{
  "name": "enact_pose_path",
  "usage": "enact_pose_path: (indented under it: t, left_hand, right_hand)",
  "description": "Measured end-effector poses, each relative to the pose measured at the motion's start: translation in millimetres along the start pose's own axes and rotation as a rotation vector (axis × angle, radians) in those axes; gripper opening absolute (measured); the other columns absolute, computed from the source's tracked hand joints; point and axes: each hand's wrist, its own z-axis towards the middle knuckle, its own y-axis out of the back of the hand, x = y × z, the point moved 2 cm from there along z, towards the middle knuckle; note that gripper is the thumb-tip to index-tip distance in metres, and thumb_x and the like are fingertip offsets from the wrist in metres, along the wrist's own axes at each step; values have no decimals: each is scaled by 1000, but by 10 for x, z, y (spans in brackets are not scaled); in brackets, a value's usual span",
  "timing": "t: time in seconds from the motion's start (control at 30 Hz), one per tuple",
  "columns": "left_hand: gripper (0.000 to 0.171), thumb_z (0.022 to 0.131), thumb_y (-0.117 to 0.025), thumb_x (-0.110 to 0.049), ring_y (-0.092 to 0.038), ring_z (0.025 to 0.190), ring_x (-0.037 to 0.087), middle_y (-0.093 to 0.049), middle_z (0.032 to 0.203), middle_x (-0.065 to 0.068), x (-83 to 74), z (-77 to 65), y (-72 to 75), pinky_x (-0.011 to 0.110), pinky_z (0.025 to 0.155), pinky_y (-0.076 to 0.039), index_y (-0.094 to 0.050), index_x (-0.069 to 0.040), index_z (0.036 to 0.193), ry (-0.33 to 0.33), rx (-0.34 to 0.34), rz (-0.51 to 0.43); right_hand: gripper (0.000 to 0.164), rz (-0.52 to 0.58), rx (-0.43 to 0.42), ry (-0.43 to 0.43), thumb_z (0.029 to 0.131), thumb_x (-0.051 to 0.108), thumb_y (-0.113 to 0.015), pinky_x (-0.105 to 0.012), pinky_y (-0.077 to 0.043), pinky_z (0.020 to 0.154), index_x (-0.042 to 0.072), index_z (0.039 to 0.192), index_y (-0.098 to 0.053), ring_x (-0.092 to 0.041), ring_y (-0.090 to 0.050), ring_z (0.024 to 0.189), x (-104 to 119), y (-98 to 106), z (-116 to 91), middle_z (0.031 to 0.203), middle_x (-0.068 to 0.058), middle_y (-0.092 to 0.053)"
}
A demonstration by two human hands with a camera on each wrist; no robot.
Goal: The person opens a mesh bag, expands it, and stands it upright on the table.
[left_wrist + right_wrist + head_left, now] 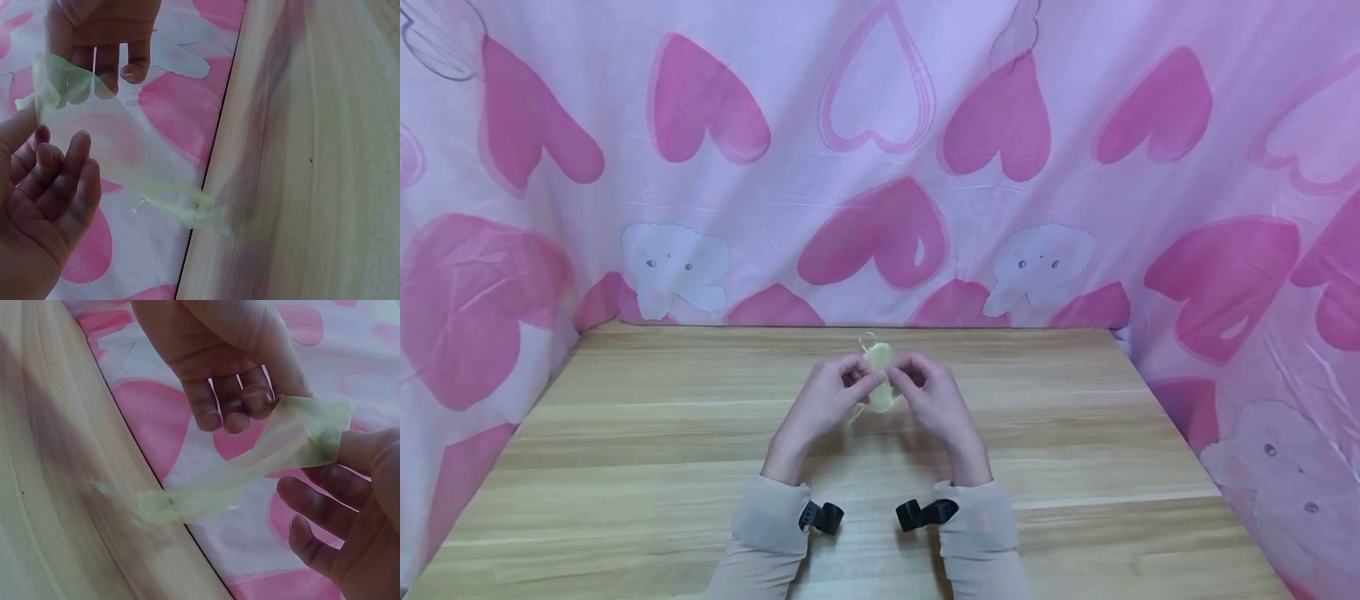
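Observation:
A small, sheer, pale yellow-green drawstring pouch hangs between both hands above the table, near its far edge. My left hand pinches one side of it between thumb and index finger. Opposite, my right hand pinches the other side close by. Through the left wrist view, the pouch looks thin and see-through, with a gathered end lower right. Loosely bent outer fingers of the left hand stay off the cloth in the right wrist view. Thin cords stick out at its ends.
A wood-grain table spreads beneath both arms. Pink cloth with hearts and white animal figures hangs along the back and both sides. Black wrist cameras sit over the beige sleeves.

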Motion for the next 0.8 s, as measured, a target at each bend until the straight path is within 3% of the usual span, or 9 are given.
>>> enact_pose_path:
  t: [0.17,0.27,0.43,0.8]
  left_hand:
    - [38,93,-60,-51,-55,57,22,-55,63,1,12,4,-24,28,51,-43,-57,-17,76,-32,11,52]
    - [41,95,-56,-50,-45,51,12,-48,58,-2,18,7,-35,27,49,-38,-54,-17,70,-86,2,92]
    - [39,98,-55,-45,-43,50,8,-45,56,-6,31,13,-32,27,49,-39,-55,-18,69,-143,-22,133]
    - [47,91,-64,-47,-31,51,5,-31,54,-9,16,-2,-3,24,48,-27,-43,-16,62,-143,-94,129]
  right_hand:
    - [7,-9,38,54,95,0,-62,-26,-51,67,-6,93,-65,-36,-61,76,255,23,-46,83,-19,-65]
    - [7,-16,48,70,94,0,-62,-27,-51,67,-6,91,-65,-39,-61,75,288,22,-58,83,-19,-65]
    - [9,-16,48,65,94,0,-62,-24,-48,63,-6,88,-65,-42,-60,74,298,12,-61,80,-22,-64]
    - [11,-36,-20,61,90,-1,-68,-20,-40,54,-5,80,-64,-21,-52,63,288,13,-57,71,-16,-61]
